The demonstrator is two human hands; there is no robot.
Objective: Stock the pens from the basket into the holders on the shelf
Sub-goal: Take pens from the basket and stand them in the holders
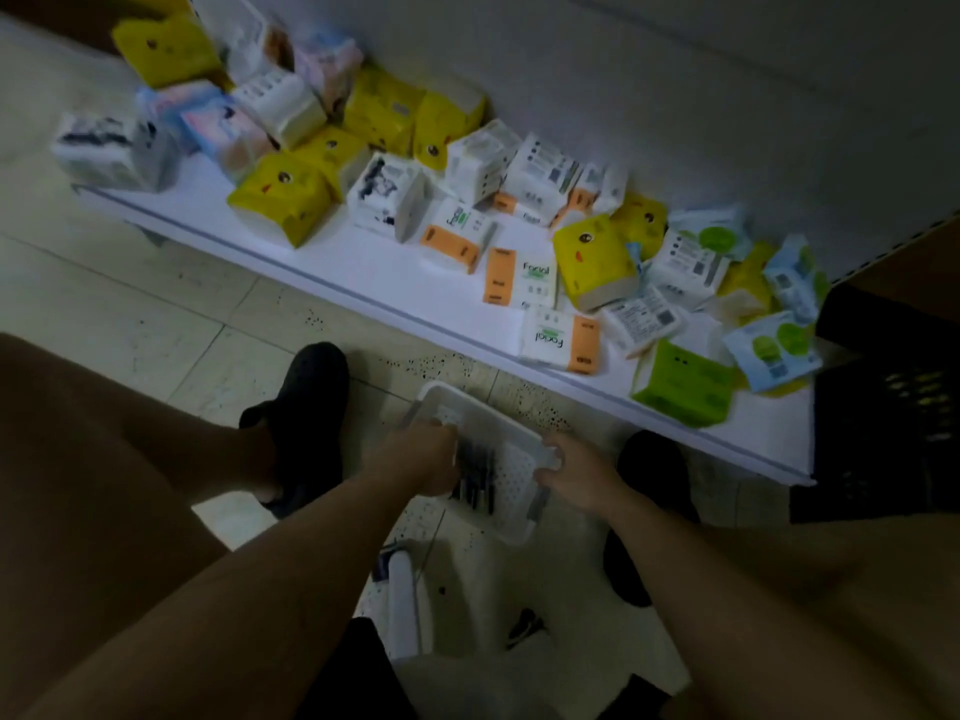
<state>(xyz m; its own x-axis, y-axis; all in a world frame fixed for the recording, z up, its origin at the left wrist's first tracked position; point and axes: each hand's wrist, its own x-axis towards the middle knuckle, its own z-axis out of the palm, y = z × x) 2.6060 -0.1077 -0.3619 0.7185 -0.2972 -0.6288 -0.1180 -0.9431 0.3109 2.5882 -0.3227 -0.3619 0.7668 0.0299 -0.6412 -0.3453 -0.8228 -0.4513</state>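
so we've got the white basket point(514, 480) sitting on the tiled floor point(156, 314), just in front of the low white shelf point(363, 262). our left hand point(415, 454) is curled over its left rim and our right hand point(576, 472) pinches the right rim, so both are gripping the basket. the dark pens point(475, 478) lie bunched inside, right by the left hand. tissue packs point(283, 200) are scattered all over the shelf, with a black crate point(883, 407) at its right end.

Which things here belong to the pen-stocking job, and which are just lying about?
Job: white basket; dark pens inside it; left hand and right hand gripping its rim.
Lying about: tissue packs on the low shelf; black crate; black shoes.
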